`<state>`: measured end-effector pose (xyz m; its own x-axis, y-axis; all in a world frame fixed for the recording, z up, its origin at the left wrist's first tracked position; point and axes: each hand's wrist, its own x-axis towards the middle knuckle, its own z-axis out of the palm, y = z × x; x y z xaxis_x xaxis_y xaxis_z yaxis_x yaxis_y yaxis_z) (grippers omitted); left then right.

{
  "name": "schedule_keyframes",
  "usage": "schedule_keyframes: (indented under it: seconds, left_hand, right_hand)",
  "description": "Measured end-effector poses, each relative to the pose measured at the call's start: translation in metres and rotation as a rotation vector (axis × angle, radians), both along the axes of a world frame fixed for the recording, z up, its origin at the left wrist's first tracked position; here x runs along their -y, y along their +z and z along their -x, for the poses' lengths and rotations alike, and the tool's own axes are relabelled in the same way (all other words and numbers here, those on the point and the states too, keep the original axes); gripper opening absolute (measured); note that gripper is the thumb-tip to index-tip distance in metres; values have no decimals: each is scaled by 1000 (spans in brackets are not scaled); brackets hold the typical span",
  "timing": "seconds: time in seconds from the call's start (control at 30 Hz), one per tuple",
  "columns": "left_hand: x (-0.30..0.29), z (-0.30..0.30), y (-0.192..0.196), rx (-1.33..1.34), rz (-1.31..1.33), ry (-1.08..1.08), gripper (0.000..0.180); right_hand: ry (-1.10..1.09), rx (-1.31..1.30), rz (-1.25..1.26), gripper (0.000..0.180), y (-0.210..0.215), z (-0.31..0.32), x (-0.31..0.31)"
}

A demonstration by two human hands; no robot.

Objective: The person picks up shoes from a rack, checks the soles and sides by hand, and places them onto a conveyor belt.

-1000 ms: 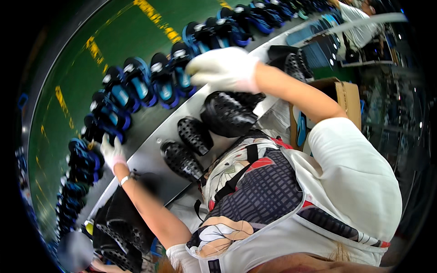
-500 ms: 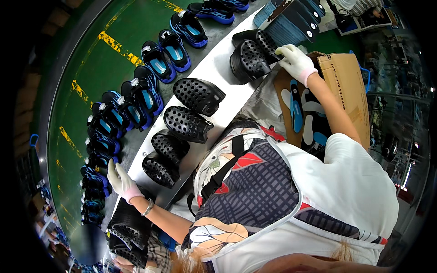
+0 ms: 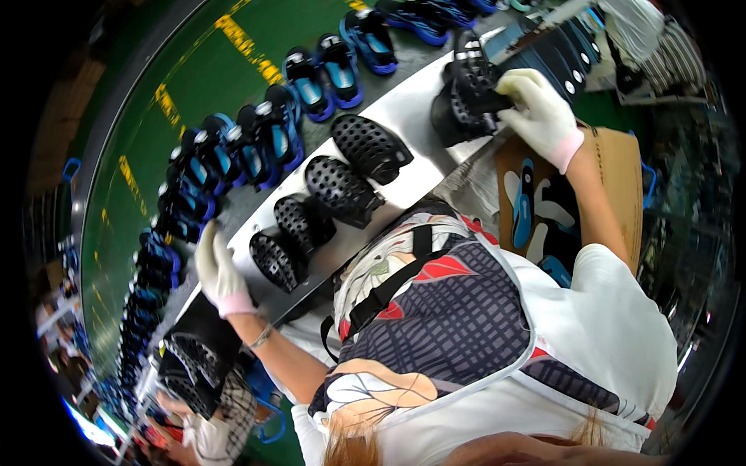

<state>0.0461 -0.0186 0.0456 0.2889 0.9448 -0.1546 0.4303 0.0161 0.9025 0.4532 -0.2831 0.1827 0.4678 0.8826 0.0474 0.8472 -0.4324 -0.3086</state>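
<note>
An open brown cardboard box (image 3: 614,175) stood just beside the pale grey worktable (image 3: 404,116), on the person's right, and in it lay loose blue and white shoe insoles (image 3: 524,206), overlapping one another. Along the table, four black perforated clog uppers (image 3: 342,186) lay in a row, well apart from the box. Beyond them, on the grey conveyor belt (image 3: 256,198) next to the green floor, a long line of blue and black sandals (image 3: 311,74) ran past.

The right hand (image 3: 544,116), in a white work glove with a pink cuff, was curled around one side of a black perforated shoe (image 3: 466,93) at the far end of the table, fingers clasped on it; the shoe rested on the tabletop just above the box. The left hand (image 3: 219,272), gloved the same way, lay flat and spread on the near end of the table, holding nothing, just beside the nearest clog upper (image 3: 276,260).
</note>
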Motion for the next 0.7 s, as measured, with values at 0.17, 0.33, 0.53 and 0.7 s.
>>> schedule_keyframes:
  seconds: [0.17, 0.33, 0.53, 0.7]
  left_hand:
    - [26, -25, 63, 522, 355, -194, 61]
    - [20, 4, 33, 976, 670, -223, 65]
    - [5, 56, 17, 988, 473, 91, 39]
    - [-19, 71, 15, 989, 416, 267, 27]
  right_hand:
    - [675, -313, -116, 29, -21, 116, -123]
    - [884, -468, -140, 28, -42, 208, -186]
    - [759, -539, 206, 49, -47, 278, -236]
    - [702, -460, 396, 50, -45, 307, -280]
